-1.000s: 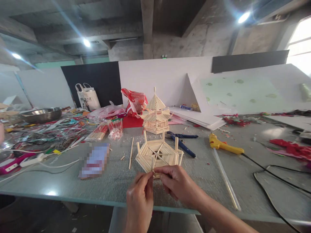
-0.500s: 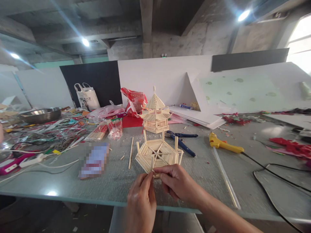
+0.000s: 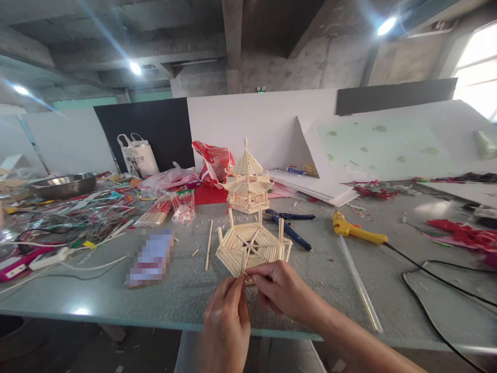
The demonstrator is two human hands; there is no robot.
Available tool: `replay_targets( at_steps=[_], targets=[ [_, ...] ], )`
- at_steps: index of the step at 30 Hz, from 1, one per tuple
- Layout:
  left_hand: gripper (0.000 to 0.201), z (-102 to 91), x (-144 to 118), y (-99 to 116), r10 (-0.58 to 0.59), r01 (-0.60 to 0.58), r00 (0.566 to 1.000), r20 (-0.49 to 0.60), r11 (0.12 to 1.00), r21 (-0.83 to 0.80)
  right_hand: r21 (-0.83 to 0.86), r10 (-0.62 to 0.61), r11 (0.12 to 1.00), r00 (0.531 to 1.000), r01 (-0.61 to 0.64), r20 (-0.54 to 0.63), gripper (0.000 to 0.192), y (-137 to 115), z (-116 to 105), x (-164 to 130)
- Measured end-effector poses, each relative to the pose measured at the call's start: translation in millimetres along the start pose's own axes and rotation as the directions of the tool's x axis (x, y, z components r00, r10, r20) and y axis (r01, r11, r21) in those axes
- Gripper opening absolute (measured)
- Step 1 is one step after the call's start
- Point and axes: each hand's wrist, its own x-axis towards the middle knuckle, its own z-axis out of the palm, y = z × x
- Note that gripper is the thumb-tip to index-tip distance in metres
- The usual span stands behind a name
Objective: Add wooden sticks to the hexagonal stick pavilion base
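A six-sided frame of pale wooden sticks (image 3: pixel 233 254) lies on the table with short posts standing at its corners. At its near corner, my left hand (image 3: pixel 227 316) and my right hand (image 3: pixel 281 290) meet with their fingertips pinched together around the foot of a small upright wooden stick (image 3: pixel 243 260). The fingers hide most of what they grip there. Behind the frame stands a tiered pagoda model (image 3: pixel 248 181) of the same sticks. A loose stick (image 3: pixel 209 245) rests left of the frame, and blue-handled pliers (image 3: pixel 293 233) lie to its right.
A yellow glue gun (image 3: pixel 359 230) with a clear glue stick (image 3: pixel 359 285) and black cord lies at right. At left are a phone-like blurred object (image 3: pixel 151 257), bundled sticks (image 3: pixel 155 211), a power strip (image 3: pixel 27 264), tangled wires and a metal bowl (image 3: pixel 64 185). The table's front edge runs below my hands.
The view has shifted very slightly. Both hands keep their pinch at the near corner, with no other clear movement.
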Motion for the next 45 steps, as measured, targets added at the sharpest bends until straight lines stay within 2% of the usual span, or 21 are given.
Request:
replay_targets(
  at_steps=[5, 10, 18, 25, 34, 39, 45],
  targets=[
    [0.027, 0.3, 0.4, -0.8, -0.045, 0.044, 0.999, -0.011, 0.998, -0.042, -0.042, 0.009, 0.999, 1.0, -0.008, 0.007, 0.025, -2.8, -1.2, 0.0],
    [0.026, -1.0, 1.2, -1.1, -0.107, 0.11, 0.994, 0.033, 0.988, -0.112, -0.096, 0.006, 0.995, 1.0, -0.005, 0.01, 0.028, -3.4, -2.5, 0.0],
    [0.025, -1.1, 3.3, -0.6, -0.03, 0.029, 0.999, -0.021, 0.996, -0.081, -0.235, -0.122, 0.964, 0.992, 0.124, 0.025, 0.03, -8.4, -5.3, 1.9],
    [0.026, -1.8, 4.8, -0.9, 0.02, -0.021, 0.999, -0.036, 1.0, -0.017, -0.29, -0.136, 0.947, 0.991, 0.135, 0.015, 0.03, -13.7, -4.4, 0.7],
    [0.024, -1.5, 3.8, -0.7, -0.031, 0.03, 0.999, -0.025, 0.998, -0.059, -0.38, -0.186, 0.908, 0.982, 0.179, 0.016, 0.023, -14.1, -5.6, 0.9],
    [0.024, 0.1, 0.9, -3.1, -0.068, 0.069, 0.997, 0.025, 0.995, -0.075, -0.414, -0.197, 0.892, 0.98, 0.179, 0.001, 0.022, -12.0, -5.5, 3.8],
    [0.024, 0.7, -0.6, -4.1, -0.064, 0.065, 0.998, 0.018, 0.995, -0.081, -0.418, -0.194, 0.891, 0.981, 0.175, -0.002, 0.023, -12.9, -4.8, 3.0]
  ],
)
